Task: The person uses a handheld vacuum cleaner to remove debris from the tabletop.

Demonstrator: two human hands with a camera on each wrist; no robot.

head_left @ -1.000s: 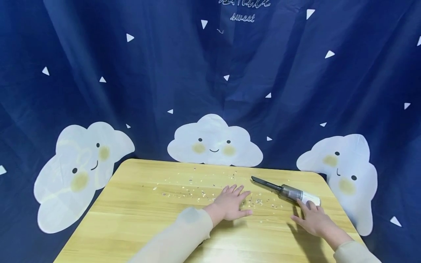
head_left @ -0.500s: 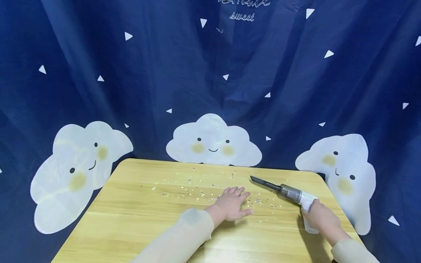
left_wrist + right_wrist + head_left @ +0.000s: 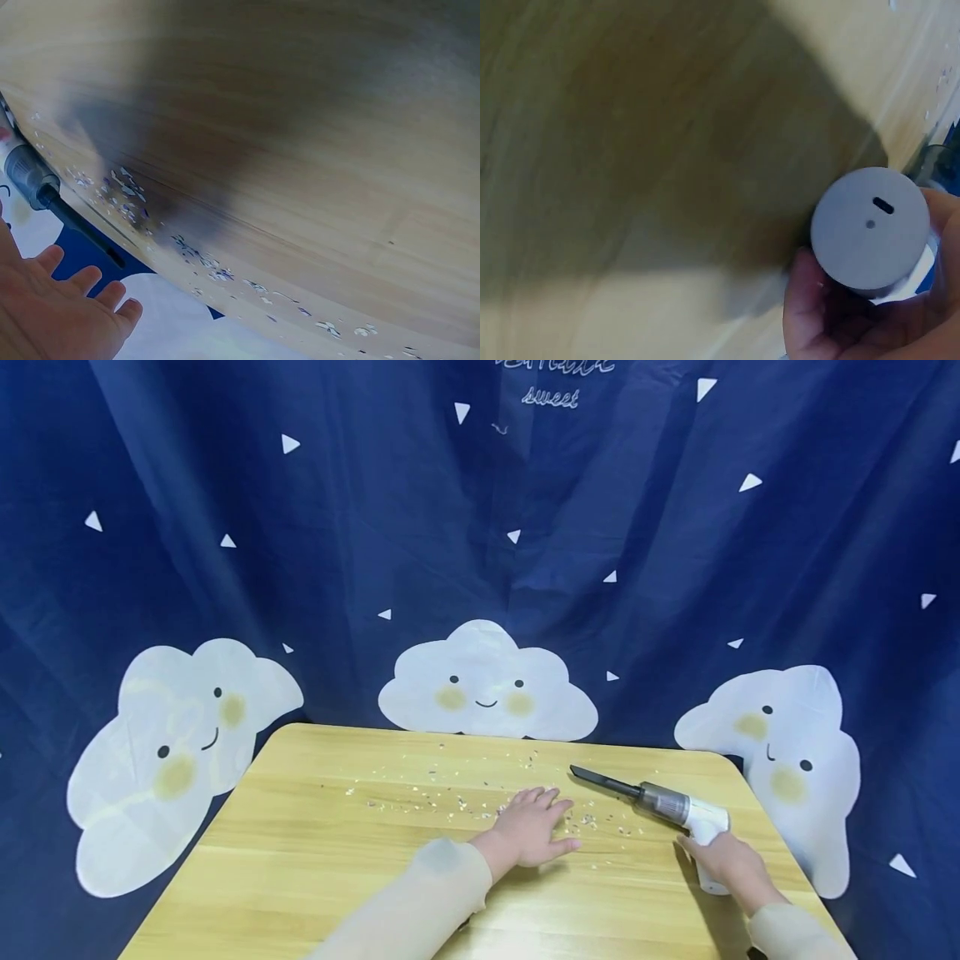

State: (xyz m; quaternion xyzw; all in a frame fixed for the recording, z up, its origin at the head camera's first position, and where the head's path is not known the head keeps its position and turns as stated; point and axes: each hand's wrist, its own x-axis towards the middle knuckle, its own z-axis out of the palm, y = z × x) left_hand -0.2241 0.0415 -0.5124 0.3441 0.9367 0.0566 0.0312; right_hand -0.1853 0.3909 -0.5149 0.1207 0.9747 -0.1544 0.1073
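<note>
On the right of the table lies a handheld vacuum cleaner (image 3: 663, 802), with a white body, a see-through grey dust cup and a long black nozzle pointing left. My right hand (image 3: 733, 864) grips its white handle; the right wrist view shows fingers curled round it below the round handle end (image 3: 871, 229), which has a small slot. My left hand (image 3: 528, 827) is spread, fingers straight and palm down, beside small paper scraps (image 3: 588, 819). In the left wrist view the left hand (image 3: 71, 311) appears with its fingers apart, near the scraps and nozzle.
The scraps are scattered over the back middle of the wooden table (image 3: 300, 860). Behind its far edge hangs a dark blue curtain (image 3: 420, 527) printed with white smiling clouds and triangles.
My right hand has gone from touching the vacuum cleaner's rear with spread fingers to gripping its handle, which has come into view pointing toward me. My left hand has hardly moved.
</note>
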